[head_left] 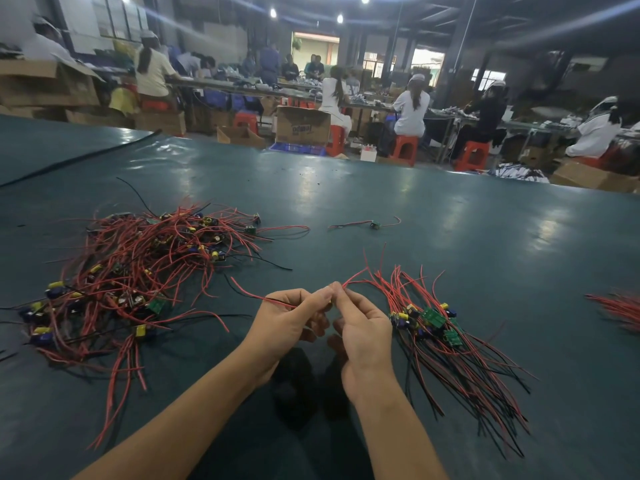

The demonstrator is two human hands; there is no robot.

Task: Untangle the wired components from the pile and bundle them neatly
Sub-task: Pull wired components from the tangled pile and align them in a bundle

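- Dark green table (381, 209) fills the lower view, glossy, with ceiling light glare on it.
- Tangled pile (138, 271) on the left: red and black leads knotted over one another, with small yellow, blue and green board parts mixed in.
- Sorted bundle (446, 334) just right of the hands: green boards grouped mid-bundle, leads fanned roughly parallel toward the near right and the far side.
- Single component (374, 224) lies alone further back, well apart from both heaps.
- Another bunch of red wires (620, 310) at the right edge, blurred and cut off by the frame.
- Black cable (79, 157) runs across the far left of the table.
- Cardboard box (303, 124) and red stools (403, 147) beyond the far edge; seated people work at benches, seen from behind.
- Nothing covers the hands; a stray lead from the pile reaches toward the left wrist.
- Left hand (287, 323) is raised between pile and bundle, back to the camera, thumb and forefinger pinching the held wire (256, 296).
- Held wire trails left, a red lead with a black one beside it, end free above the table.
- Right hand (363, 327) meets the left at the fingertips, also pinching the held wire; a red lead runs on from there toward the bundle's far ends.
- Other fingers on both hands loosely curled.
- Cannot tell whether a board sits between the fingertips; they hide it.
- Both forearms come in bare from the bottom edge, converging.
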